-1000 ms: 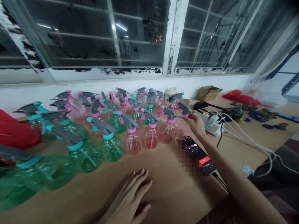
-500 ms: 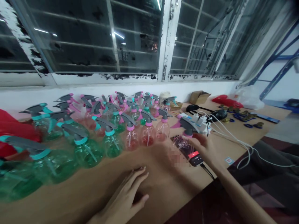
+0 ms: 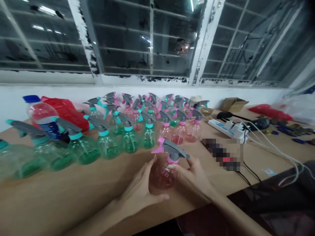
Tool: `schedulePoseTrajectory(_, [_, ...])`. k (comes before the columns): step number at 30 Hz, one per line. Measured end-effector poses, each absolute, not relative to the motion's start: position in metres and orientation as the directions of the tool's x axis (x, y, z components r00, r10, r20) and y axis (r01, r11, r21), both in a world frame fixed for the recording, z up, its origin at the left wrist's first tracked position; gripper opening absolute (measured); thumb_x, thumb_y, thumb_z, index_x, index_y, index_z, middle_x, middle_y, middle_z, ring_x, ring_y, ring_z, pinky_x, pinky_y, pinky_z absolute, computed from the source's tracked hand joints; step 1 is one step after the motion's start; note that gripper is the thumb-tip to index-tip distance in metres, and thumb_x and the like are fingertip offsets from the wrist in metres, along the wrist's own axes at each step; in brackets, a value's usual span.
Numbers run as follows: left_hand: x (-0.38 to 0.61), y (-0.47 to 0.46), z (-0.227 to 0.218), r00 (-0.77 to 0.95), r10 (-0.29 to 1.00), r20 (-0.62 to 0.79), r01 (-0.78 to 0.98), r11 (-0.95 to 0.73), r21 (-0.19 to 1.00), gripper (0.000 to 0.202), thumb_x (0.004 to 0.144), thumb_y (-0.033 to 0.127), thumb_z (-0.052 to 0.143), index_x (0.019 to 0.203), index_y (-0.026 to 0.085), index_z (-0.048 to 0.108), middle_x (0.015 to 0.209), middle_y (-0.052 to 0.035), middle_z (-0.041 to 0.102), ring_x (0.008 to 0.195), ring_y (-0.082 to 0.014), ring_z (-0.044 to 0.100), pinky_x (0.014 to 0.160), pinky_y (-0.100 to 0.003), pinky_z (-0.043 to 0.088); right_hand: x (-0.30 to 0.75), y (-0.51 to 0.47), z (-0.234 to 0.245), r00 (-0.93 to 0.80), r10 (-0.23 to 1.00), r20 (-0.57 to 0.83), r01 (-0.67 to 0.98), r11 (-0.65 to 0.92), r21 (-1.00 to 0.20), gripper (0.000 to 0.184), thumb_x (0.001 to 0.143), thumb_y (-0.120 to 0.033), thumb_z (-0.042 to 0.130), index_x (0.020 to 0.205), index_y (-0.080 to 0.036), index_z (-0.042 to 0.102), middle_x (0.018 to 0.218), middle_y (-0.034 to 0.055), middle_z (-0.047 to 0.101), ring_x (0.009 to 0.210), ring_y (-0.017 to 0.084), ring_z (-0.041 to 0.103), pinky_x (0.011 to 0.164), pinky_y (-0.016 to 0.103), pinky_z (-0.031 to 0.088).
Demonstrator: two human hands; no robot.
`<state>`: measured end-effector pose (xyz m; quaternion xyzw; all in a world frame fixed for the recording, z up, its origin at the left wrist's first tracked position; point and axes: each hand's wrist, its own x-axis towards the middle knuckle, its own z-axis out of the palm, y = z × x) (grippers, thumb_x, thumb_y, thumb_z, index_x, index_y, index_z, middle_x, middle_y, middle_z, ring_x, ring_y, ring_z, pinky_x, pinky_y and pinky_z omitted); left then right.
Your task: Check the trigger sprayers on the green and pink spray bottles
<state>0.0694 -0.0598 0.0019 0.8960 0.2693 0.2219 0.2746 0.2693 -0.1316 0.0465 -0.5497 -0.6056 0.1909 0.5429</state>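
Observation:
In the middle of the head view a spray bottle [image 3: 164, 175] with a grey and pink trigger head stands upright, a little liquid in its clear body. My right hand [image 3: 197, 175] pinches it at the pink collar, thumb in front. To its left is my left hand [image 3: 140, 188], thumb and fingers spread apart around the bottle's side; whether it touches the bottle I cannot tell. Behind stand rows of similar bottles, such as a green one [image 3: 129, 141] with a turquoise collar and a pink one [image 3: 193, 132].
A blurred-out phone [image 3: 221, 154] with a cable lies right of my right hand. Beyond it are a white power strip [image 3: 225, 129], white cables and a cardboard box [image 3: 233, 104]. Several scissors [image 3: 290, 126] lie far right. At left are a blue-capped bottle [image 3: 40, 109] and a red bag [image 3: 62, 109].
My right hand has brought the pink-collared spray bottle leftward from over the phone. My left hand has moved right, up to the bottle's side. The view has turned left.

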Motion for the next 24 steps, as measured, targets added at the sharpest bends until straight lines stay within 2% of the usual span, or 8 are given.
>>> schedulePoseTrajectory(5, [0.05, -0.058, 0.005, 0.717, 0.639, 0.278, 0.333, -0.664, 0.67, 0.086, 0.075, 0.037, 0.07, 0.142, 0.024, 0.018, 0.144, -0.0137, 0.036, 0.13, -0.0318, 0.037, 0.102, -0.054, 0.033, 0.243, -0.122, 0.035, 0.154, 0.897, 0.414, 0.434, 0.315, -0.844, 0.026, 0.079, -0.034, 0.066, 0.103, -0.025, 0.067, 0.098, 0.003, 0.072, 0.09, 0.025, 0.066, 0.081, 0.041, 0.051])
schedulePoseTrajectory(10, [0.046, -0.055, 0.005, 0.72, 0.649, 0.246, 0.359, -0.652, 0.668, 0.074, 0.074, 0.036, 0.07, 0.136, 0.026, 0.031, 0.133, -0.0087, 0.05, 0.121, -0.0293, 0.047, 0.098, -0.05, 0.039, 0.246, -0.112, 0.039, 0.055, 0.89, 0.452, 0.466, 0.377, -0.8, 0.024, 0.077, -0.032, 0.068, 0.099, -0.025, 0.065, 0.095, 0.0028, 0.07, 0.094, 0.025, 0.064, 0.086, 0.042, 0.049])
schedulePoseTrajectory(14, [0.049, -0.048, 0.004, 0.762, 0.592, 0.264, 0.335, -0.708, 0.622, 0.072, 0.073, 0.041, 0.07, 0.134, 0.027, 0.035, 0.132, -0.0065, 0.051, 0.12, -0.0299, 0.048, 0.096, -0.049, 0.041, 0.249, -0.099, 0.048, -0.064, 0.905, 0.421, 0.409, 0.409, -0.816, 0.04, 0.07, -0.039, 0.071, 0.108, -0.028, 0.062, 0.089, 0.0027, 0.069, 0.078, 0.023, 0.064, 0.072, 0.038, 0.054])
schedulePoseTrajectory(16, [0.051, -0.044, 0.004, 0.776, 0.566, 0.279, 0.317, -0.733, 0.602, 0.072, 0.074, 0.043, 0.069, 0.135, 0.027, 0.035, 0.134, -0.0072, 0.049, 0.121, -0.0299, 0.047, 0.097, -0.049, 0.04, 0.247, -0.095, 0.05, -0.032, 0.912, 0.409, 0.398, 0.387, -0.832, 0.036, 0.07, -0.04, 0.07, 0.103, -0.028, 0.064, 0.077, 0.0009, 0.067, 0.068, 0.021, 0.063, 0.063, 0.034, 0.053])
schedulePoseTrajectory(20, [0.05, -0.035, 0.001, 0.828, 0.494, 0.265, 0.326, -0.809, 0.489, 0.078, 0.072, 0.046, 0.071, 0.137, 0.022, 0.035, 0.135, -0.0102, 0.049, 0.123, -0.0311, 0.045, 0.099, -0.049, 0.038, 0.243, -0.087, 0.048, 0.086, 0.9, 0.427, 0.428, 0.354, -0.832, 0.014, 0.067, -0.034, 0.064, 0.08, -0.027, 0.063, 0.056, -0.004, 0.052, 0.05, 0.015, 0.049, 0.047, 0.028, 0.044])
schedulePoseTrajectory(24, [0.041, -0.025, -0.006, 0.862, 0.448, 0.236, 0.372, -0.877, 0.305, 0.082, 0.076, 0.047, 0.067, 0.141, 0.016, 0.029, 0.144, -0.0147, 0.038, 0.131, -0.0311, 0.035, 0.107, -0.051, 0.025, 0.245, -0.073, 0.052, 0.138, 0.898, 0.417, 0.432, 0.324, -0.841, 0.008, 0.063, -0.03, 0.06, 0.066, -0.025, 0.055, 0.049, -0.0055, 0.044, 0.045, 0.013, 0.04, 0.041, 0.026, 0.037])
